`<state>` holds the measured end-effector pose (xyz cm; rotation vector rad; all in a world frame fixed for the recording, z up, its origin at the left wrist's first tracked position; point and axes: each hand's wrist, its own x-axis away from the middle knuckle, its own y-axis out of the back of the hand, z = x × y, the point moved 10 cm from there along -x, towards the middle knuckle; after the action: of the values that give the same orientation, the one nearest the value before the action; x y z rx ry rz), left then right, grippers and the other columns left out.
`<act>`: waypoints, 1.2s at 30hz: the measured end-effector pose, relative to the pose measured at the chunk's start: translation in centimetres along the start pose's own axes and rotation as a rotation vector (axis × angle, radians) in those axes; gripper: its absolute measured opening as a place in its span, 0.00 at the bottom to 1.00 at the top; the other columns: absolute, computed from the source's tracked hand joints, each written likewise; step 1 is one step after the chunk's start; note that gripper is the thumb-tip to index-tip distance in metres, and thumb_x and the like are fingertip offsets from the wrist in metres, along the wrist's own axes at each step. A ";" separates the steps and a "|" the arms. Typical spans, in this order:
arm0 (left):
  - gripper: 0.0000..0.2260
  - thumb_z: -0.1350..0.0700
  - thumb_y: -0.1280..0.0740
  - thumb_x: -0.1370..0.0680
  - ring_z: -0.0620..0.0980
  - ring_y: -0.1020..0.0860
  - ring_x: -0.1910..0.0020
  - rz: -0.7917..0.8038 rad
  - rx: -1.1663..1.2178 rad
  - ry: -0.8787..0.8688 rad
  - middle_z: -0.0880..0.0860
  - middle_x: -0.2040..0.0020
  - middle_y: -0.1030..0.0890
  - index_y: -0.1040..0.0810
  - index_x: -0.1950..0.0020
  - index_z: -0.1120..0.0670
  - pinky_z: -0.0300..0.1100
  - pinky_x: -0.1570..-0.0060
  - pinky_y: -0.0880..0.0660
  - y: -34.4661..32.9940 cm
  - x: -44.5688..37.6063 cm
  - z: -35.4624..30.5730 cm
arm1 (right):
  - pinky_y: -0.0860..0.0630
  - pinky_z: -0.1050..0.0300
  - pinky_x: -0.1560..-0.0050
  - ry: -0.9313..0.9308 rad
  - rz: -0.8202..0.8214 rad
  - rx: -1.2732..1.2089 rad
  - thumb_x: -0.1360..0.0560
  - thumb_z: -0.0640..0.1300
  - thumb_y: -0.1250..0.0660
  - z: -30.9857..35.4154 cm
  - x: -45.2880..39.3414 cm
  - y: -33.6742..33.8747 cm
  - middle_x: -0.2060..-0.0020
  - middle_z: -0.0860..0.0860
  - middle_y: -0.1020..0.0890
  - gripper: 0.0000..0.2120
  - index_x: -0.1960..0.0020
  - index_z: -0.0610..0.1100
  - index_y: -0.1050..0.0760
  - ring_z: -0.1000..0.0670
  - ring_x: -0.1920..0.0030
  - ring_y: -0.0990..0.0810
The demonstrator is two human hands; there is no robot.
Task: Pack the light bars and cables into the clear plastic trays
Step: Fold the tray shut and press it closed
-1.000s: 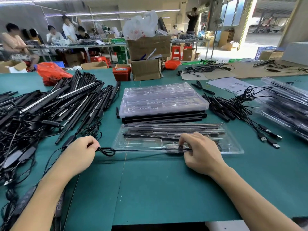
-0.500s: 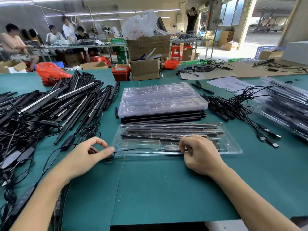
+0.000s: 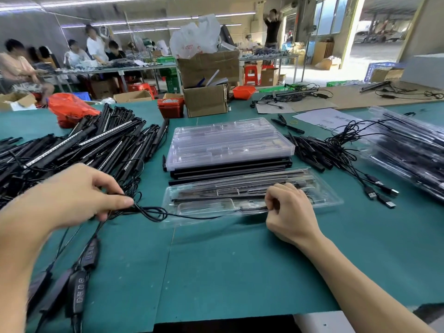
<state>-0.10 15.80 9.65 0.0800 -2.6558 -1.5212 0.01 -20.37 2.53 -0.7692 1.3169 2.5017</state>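
Cable (image 3: 153, 212) pinched in left hand (image 3: 79, 195), looped just left of clear plastic tray (image 3: 331, 200), running right to black connector (image 3: 252, 208) gripped by right hand (image 3: 290, 212) at tray's front edge. Light bars (image 3: 240, 192) lie inside tray. Loose bar heap (image 3: 79, 147) far left on green table (image 3: 228, 265).

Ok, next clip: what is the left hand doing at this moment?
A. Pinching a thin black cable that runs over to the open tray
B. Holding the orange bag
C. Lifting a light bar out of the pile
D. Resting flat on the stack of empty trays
A: the left hand pinches the black cable between thumb and fingers, and the cable runs right across the open tray toward the right hand.
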 end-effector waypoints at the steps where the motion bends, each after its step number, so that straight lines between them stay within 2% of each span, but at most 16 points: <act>1: 0.09 0.35 0.25 0.39 0.46 0.29 0.77 -0.030 0.009 -0.005 0.51 0.72 0.18 0.18 0.61 0.33 0.38 0.70 0.36 0.2 -0.7 0.1 | 0.40 0.54 0.60 -0.007 -0.001 -0.008 0.40 0.29 0.37 -0.1 0.0 0.0 0.70 0.56 0.30 0.14 0.66 0.46 0.34 0.47 0.62 0.33; 3: 0.04 0.41 0.23 0.33 0.47 0.29 0.74 0.008 -0.019 0.022 0.51 0.71 0.17 0.16 0.64 0.37 0.38 0.69 0.36 -0.8 -1.7 1.1 | 0.36 0.52 0.60 -0.005 0.004 -0.024 0.39 0.28 0.37 0.0 0.0 0.0 0.70 0.56 0.30 0.13 0.66 0.46 0.33 0.47 0.62 0.32; 5: 0.09 0.43 0.24 0.29 0.45 0.30 0.76 0.098 -0.057 0.078 0.51 0.70 0.16 0.14 0.65 0.46 0.37 0.70 0.36 -2.7 -2.0 2.7 | 0.32 0.50 0.59 0.008 0.025 -0.034 0.38 0.29 0.37 0.3 0.1 -0.2 0.70 0.56 0.29 0.13 0.66 0.46 0.33 0.46 0.62 0.31; 7: 0.14 0.45 0.26 0.26 0.45 0.35 0.80 0.160 -0.081 0.136 0.53 0.68 0.16 0.15 0.64 0.54 0.35 0.76 0.39 -4.2 -2.1 4.4 | 0.31 0.50 0.58 0.021 0.047 -0.027 0.36 0.30 0.37 0.5 0.2 -0.5 0.69 0.56 0.29 0.12 0.65 0.46 0.32 0.46 0.61 0.31; 9: 0.12 0.47 0.27 0.24 0.48 0.30 0.77 0.202 -0.085 0.152 0.53 0.65 0.15 0.15 0.61 0.54 0.35 0.74 0.34 -5.3 -2.1 5.3 | 0.31 0.50 0.57 0.022 0.068 -0.016 0.35 0.30 0.37 0.4 0.2 -0.8 0.68 0.57 0.30 0.12 0.64 0.46 0.32 0.47 0.60 0.31; 10: 0.07 0.49 0.26 0.24 0.51 0.24 0.70 0.206 -0.097 0.139 0.53 0.61 0.14 0.15 0.59 0.51 0.38 0.67 0.28 -5.6 -2.1 5.4 | 0.31 0.50 0.56 0.019 0.075 -0.012 0.35 0.30 0.37 0.4 0.2 -0.9 0.68 0.58 0.31 0.12 0.64 0.46 0.32 0.48 0.60 0.31; 11: 0.01 0.52 0.26 0.24 0.53 0.19 0.59 0.202 -0.107 0.098 0.52 0.55 0.14 0.16 0.54 0.47 0.42 0.54 0.23 -6.1 -2.0 5.0 | 0.32 0.50 0.56 0.015 0.079 -0.008 0.35 0.30 0.37 0.3 0.2 -1.0 0.68 0.59 0.31 0.12 0.64 0.46 0.32 0.48 0.60 0.32; 13: 0.14 0.56 0.27 0.25 0.50 0.22 0.40 0.144 -0.155 -0.050 0.47 0.42 0.19 0.21 0.44 0.40 0.50 0.35 0.29 -6.8 -1.7 3.0 | 0.33 0.51 0.57 0.012 0.076 0.000 0.35 0.30 0.37 0.2 0.1 -1.0 0.69 0.59 0.31 0.11 0.64 0.46 0.31 0.48 0.60 0.32; 14: 0.17 0.54 0.26 0.25 0.46 0.25 0.37 0.111 -0.124 -0.120 0.43 0.40 0.21 0.23 0.42 0.37 0.50 0.31 0.32 -7.3 -1.1 1.7 | 0.33 0.51 0.57 0.012 0.071 -0.001 0.35 0.30 0.37 0.3 0.1 -0.9 0.69 0.59 0.31 0.12 0.64 0.46 0.31 0.48 0.60 0.32; 15: 0.15 0.49 0.25 0.26 0.42 0.25 0.39 0.080 -0.075 -0.188 0.40 0.42 0.21 0.23 0.43 0.35 0.49 0.32 0.33 -7.9 -0.6 0.5 | 0.34 0.51 0.58 0.011 0.067 -0.006 0.35 0.30 0.37 0.3 0.1 -0.9 0.69 0.59 0.31 0.12 0.64 0.46 0.31 0.48 0.61 0.32; 17: 0.13 0.37 0.26 0.30 0.37 0.22 0.51 0.037 0.028 -0.234 0.39 0.52 0.19 0.23 0.48 0.35 0.46 0.43 0.28 -8.9 -0.2 -0.7 | 0.33 0.51 0.58 0.007 0.066 -0.016 0.34 0.29 0.37 0.4 0.1 -0.8 0.70 0.59 0.31 0.12 0.64 0.46 0.32 0.48 0.61 0.32; 20: 0.15 0.33 0.32 0.31 0.45 0.25 0.64 -0.041 0.108 -0.269 0.46 0.60 0.21 0.22 0.49 0.37 0.47 0.56 0.25 -9.0 -0.1 -0.6 | 0.30 0.48 0.57 -0.005 0.064 -0.033 0.34 0.29 0.37 0.3 0.2 -0.7 0.69 0.58 0.30 0.12 0.64 0.46 0.32 0.47 0.60 0.31; 23: 0.17 0.38 0.30 0.30 0.45 0.29 0.70 -0.030 0.223 -0.268 0.49 0.62 0.20 0.26 0.43 0.38 0.48 0.59 0.27 -9.1 0.2 0.4 | 0.29 0.47 0.55 -0.024 0.066 -0.041 0.34 0.29 0.37 0.2 0.1 -0.7 0.69 0.56 0.28 0.11 0.64 0.45 0.31 0.47 0.60 0.30; 28: 0.08 0.52 0.25 0.25 0.48 0.26 0.70 -0.021 0.255 -0.185 0.50 0.62 0.17 0.24 0.55 0.45 0.53 0.58 0.23 -10.0 0.0 1.8 | 0.28 0.47 0.53 -0.058 0.053 -0.065 0.34 0.29 0.36 -0.3 0.1 -0.7 0.69 0.55 0.27 0.10 0.64 0.44 0.28 0.47 0.59 0.29; 32: 0.06 0.57 0.25 0.24 0.48 0.23 0.69 -0.047 0.282 -0.159 0.49 0.62 0.16 0.22 0.55 0.51 0.49 0.58 0.23 -9.7 -0.3 2.2 | 0.29 0.48 0.54 -0.050 0.066 -0.073 0.34 0.29 0.36 -0.2 0.1 -0.7 0.69 0.55 0.26 0.12 0.65 0.46 0.30 0.47 0.59 0.29; 36: 0.04 0.63 0.27 0.24 0.51 0.20 0.69 -0.008 0.320 -0.129 0.54 0.63 0.15 0.21 0.55 0.56 0.48 0.57 0.23 -9.0 -1.5 2.5 | 0.33 0.58 0.60 -0.044 0.084 -0.051 0.35 0.30 0.36 -0.2 0.2 -1.0 0.70 0.57 0.26 0.13 0.65 0.48 0.30 0.50 0.60 0.29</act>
<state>1.19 13.55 0.56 0.0119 -2.9811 -1.1240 0.33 -19.94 1.60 -0.6787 1.3007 2.6111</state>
